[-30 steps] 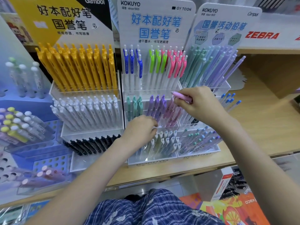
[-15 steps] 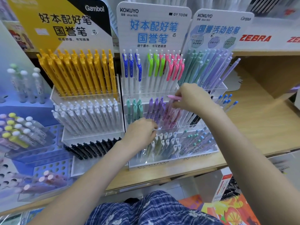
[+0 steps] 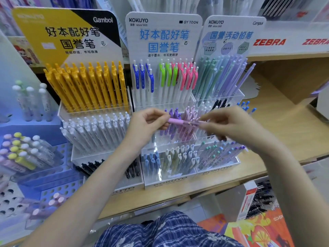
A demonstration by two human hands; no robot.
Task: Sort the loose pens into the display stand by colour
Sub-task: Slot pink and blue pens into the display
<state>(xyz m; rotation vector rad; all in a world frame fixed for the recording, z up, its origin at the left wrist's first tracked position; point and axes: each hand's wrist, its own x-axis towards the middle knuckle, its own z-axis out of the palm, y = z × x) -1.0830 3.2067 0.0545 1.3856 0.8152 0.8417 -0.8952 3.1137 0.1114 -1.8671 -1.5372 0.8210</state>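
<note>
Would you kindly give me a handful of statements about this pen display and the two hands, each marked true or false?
1. Both hands hold one pink pen between them. True: the left hand grips one end, the right hand pinches the other.
2. The pink pen stands upright in a slot. False: it lies roughly level, in front of the middle row.
3. The yellow pens fill the top row of the left stand. True.
4. The blue-clipped pens stand to the right of the green-clipped ones. False: they stand to the left.
5. The sign above the yellow pens reads ZEBRA. False: it reads Gambol.
</note>
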